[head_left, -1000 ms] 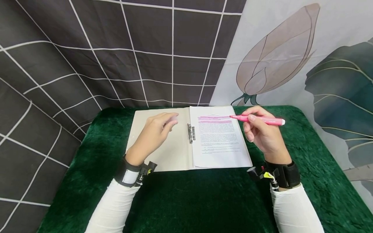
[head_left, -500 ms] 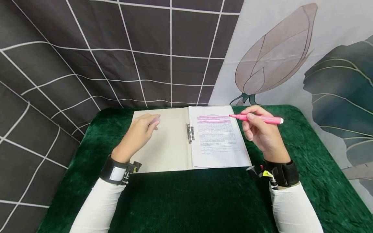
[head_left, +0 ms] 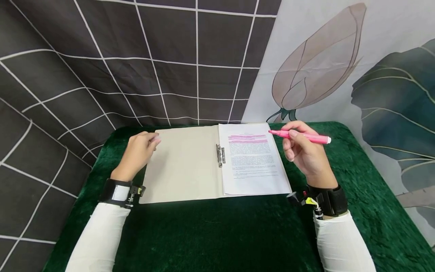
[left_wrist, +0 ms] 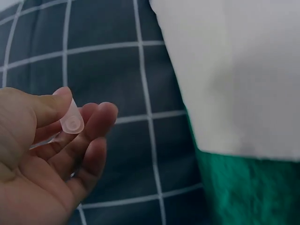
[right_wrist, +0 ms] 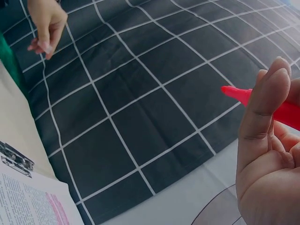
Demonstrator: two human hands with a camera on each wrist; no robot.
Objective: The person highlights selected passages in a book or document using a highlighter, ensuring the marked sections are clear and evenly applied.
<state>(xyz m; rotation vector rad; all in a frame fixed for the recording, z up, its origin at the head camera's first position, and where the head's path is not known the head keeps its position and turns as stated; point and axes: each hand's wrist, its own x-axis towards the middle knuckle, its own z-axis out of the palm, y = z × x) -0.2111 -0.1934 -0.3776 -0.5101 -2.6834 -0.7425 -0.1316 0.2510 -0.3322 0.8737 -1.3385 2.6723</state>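
My right hand [head_left: 307,156] grips a pink highlighter [head_left: 317,138], its tip pointing left by the upper right edge of the printed sheets [head_left: 255,183]. Pink strokes cover several lines near the top of the page. In the right wrist view, the highlighter's bare tip [right_wrist: 229,91] is in sight. At the left edge of an open cream folder [head_left: 183,162], my left hand [head_left: 136,153] is raised. Between its thumb and fingers it pinches a small translucent cap [left_wrist: 72,120], seen in the left wrist view.
A metal clip [head_left: 220,155] sits along the folder's spine, beside the sheets. Green velvet cloth [head_left: 217,234] covers the table. Behind rises a dark grid-patterned curtain [head_left: 163,37], with a white floral-print cloth [head_left: 316,68] to its right.
My left hand has moved left, from over the folder's left cover to its outer edge. My right hand stays nearly still; the highlighter's tip has shifted slightly up and outward at the page's edge.
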